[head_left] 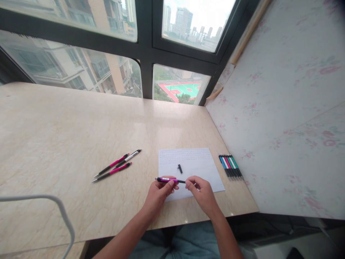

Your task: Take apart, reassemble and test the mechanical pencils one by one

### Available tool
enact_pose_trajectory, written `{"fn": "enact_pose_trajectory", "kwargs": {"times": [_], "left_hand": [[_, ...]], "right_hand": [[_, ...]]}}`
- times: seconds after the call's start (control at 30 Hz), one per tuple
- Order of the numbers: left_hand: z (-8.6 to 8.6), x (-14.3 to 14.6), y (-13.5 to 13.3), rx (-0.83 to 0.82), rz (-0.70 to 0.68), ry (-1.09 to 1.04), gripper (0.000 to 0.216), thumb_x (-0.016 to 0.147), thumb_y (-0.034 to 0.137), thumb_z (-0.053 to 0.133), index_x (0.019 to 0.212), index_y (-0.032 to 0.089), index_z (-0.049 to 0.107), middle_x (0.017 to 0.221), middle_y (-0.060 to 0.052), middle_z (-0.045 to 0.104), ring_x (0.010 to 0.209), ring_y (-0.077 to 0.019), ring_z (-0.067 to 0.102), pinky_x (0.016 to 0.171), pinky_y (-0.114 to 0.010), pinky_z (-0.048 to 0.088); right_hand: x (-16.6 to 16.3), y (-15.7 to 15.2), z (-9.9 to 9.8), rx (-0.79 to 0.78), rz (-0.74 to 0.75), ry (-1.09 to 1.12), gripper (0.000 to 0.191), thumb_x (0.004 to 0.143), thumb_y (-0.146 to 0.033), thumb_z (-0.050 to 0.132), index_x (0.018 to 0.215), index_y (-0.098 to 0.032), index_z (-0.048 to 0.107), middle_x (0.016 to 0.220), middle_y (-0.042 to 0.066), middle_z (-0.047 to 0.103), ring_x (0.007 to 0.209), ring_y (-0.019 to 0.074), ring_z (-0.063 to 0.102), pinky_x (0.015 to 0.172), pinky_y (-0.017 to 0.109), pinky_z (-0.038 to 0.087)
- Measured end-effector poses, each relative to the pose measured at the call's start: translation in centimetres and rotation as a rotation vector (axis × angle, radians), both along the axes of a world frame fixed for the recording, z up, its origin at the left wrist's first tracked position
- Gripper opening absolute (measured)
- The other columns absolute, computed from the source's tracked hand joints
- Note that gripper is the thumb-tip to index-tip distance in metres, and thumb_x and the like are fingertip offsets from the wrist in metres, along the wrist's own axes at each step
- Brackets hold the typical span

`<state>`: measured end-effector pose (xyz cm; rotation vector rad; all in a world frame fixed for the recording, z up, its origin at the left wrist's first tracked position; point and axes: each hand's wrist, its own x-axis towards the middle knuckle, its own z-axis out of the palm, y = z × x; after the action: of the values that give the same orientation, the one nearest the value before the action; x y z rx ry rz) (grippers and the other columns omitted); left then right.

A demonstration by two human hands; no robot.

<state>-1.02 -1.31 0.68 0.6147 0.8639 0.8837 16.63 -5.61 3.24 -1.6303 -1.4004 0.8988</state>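
My left hand [157, 194] is closed round the purple barrel of a pen [170, 180], which has a black clip end and a thin black front part. The pen lies nearly level, its clip end to the left. At its front end the fingers of my right hand [202, 192] are pinched together, hiding the tip. Both hands hold it above the near part of a sheet of paper [188, 159] with lines of writing. On the sheet, just beyond the pen, lies a short black tube-like piece [180, 168] with a small protrusion.
Three pens [114, 166], two pink and one white with black, lie left of the paper. Several coloured pens [229, 166] are lined up at the right by the floral wall [291, 136]. A white cable [60, 208] arches over the near left. Windows border the marble-look counter [67, 133].
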Motion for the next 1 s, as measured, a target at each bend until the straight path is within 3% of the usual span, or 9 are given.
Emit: {"fn": "enact_pose_trajectory", "kwargs": {"times": [0.13, 0.37, 0.77, 0.87, 1.0], "left_hand": [[-0.2, 0.0, 0.1, -0.035, 0.022, -0.038, 0.030, 0.068, 0.033, 0.082, 0.087, 0.014, 0.073, 0.080, -0.007, 0.073, 0.072, -0.0165, 0.065, 0.065, -0.025, 0.047], [0.1, 0.0, 0.0, -0.095, 0.024, -0.107, 0.027, 0.070, 0.031, 0.082, 0.088, 0.013, 0.072, 0.081, -0.007, 0.073, 0.073, -0.0136, 0.065, 0.063, -0.021, 0.047], [-0.7, -0.6, 0.3, -0.212, 0.021, -0.329, 0.023, 0.073, 0.025, 0.080, 0.089, 0.012, 0.071, 0.081, -0.006, 0.070, 0.068, -0.0081, 0.063, 0.062, -0.014, 0.051], [-0.8, -0.7, 0.6, -0.202, 0.040, -0.330, 0.023, 0.072, 0.025, 0.081, 0.088, 0.012, 0.071, 0.080, -0.005, 0.069, 0.067, -0.0084, 0.064, 0.061, -0.014, 0.052], [-0.7, -0.7, 0.7, -0.199, 0.052, -0.333, 0.021, 0.072, 0.023, 0.081, 0.088, 0.011, 0.072, 0.079, -0.005, 0.069, 0.067, -0.0081, 0.064, 0.060, -0.014, 0.052]], "right_hand": [[0.1, 0.0, 0.1, 0.076, -0.012, -0.015, 0.010, 0.083, -0.028, 0.060, 0.084, -0.020, 0.065, 0.083, 0.004, 0.067, 0.078, 0.0190, 0.063, 0.064, 0.027, 0.050], [0.4, -0.2, 0.3, 0.093, -0.057, -0.045, 0.014, 0.085, -0.031, 0.059, 0.087, -0.019, 0.066, 0.085, 0.006, 0.069, 0.079, 0.0198, 0.064, 0.065, 0.028, 0.052], [1.6, -0.9, 3.6, 0.183, -0.079, -0.153, 0.014, 0.087, -0.032, 0.058, 0.090, -0.021, 0.066, 0.086, 0.007, 0.069, 0.074, 0.0207, 0.063, 0.065, 0.032, 0.054], [2.5, -1.0, 3.2, 0.164, -0.116, -0.129, 0.017, 0.087, -0.034, 0.059, 0.092, -0.020, 0.067, 0.088, 0.009, 0.069, 0.074, 0.0212, 0.064, 0.066, 0.033, 0.055], [3.7, -0.5, 1.0, 0.105, -0.203, -0.072, 0.023, 0.084, -0.040, 0.062, 0.093, -0.018, 0.067, 0.087, 0.009, 0.070, 0.077, 0.0227, 0.066, 0.065, 0.033, 0.056]]}}
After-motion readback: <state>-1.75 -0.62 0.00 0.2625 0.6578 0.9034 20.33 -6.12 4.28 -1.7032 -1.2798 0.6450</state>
